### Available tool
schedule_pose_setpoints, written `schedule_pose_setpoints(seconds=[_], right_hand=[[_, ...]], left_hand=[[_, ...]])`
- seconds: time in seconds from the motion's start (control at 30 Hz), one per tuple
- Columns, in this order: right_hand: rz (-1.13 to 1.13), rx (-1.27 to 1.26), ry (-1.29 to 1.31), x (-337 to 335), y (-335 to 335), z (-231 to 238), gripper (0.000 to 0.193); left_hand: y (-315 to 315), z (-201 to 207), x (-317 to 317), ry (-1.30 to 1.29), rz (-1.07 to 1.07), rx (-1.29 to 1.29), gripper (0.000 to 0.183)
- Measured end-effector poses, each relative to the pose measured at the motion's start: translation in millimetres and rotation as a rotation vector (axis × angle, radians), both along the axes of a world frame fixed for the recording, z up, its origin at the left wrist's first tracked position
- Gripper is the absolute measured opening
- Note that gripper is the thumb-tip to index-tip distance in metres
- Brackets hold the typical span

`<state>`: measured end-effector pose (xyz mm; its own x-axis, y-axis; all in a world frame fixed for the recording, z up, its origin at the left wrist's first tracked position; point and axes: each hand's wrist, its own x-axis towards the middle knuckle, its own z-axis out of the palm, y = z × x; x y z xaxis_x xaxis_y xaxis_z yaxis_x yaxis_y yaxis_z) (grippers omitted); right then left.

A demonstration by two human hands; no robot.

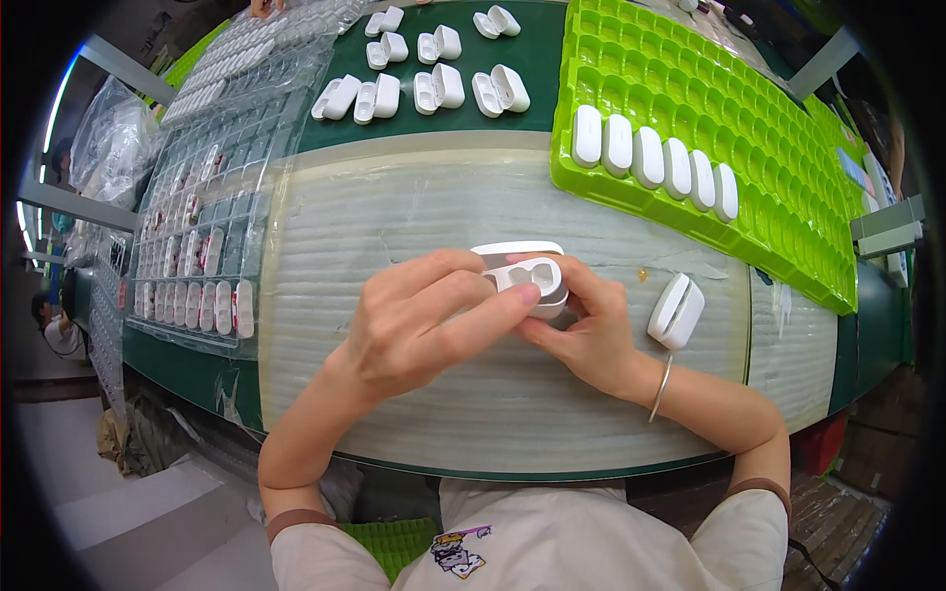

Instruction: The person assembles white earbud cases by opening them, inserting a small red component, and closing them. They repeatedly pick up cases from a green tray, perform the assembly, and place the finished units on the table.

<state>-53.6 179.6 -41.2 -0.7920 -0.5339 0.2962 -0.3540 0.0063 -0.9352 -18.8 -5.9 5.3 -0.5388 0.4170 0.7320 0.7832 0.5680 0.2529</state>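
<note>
Above the middle of the mat, both my hands are on one white earbud charging case [555, 298] with its lid raised. Its inner tray [537, 276], with rounded earbud wells, faces up. My right hand [596, 330] is closed round the right side of the case. The thumb of my left hand [419, 310] presses on the inner tray, its fingers bent over the left side and hiding part of it. Beside my right wrist, a second white earbud case [677, 311] lies on the mat, its lid slightly ajar.
Several white cases with raised lids [439, 89] stand on the dark green surface beyond the padded mat [414, 202]. A bright green tray [641, 204] at the right holds several white cases. Clear plastic trays [182, 335] at the left contain small white parts. Someone's hand [264, 8] shows far left.
</note>
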Motion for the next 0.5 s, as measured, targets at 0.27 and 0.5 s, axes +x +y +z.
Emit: schedule_pose_setpoints(seconds=[0.27,0.5], right_hand=[[-0.033,-0.090,0.095,0,-2,1,0.045],[-0.033,-0.142,0.030,1,-3,-2,0.058]], left_hand=[[-1,0,3,-0.400,-0.030,0.671,0.054],[11,1,5,-0.148,0.142,0.209,0.035]])
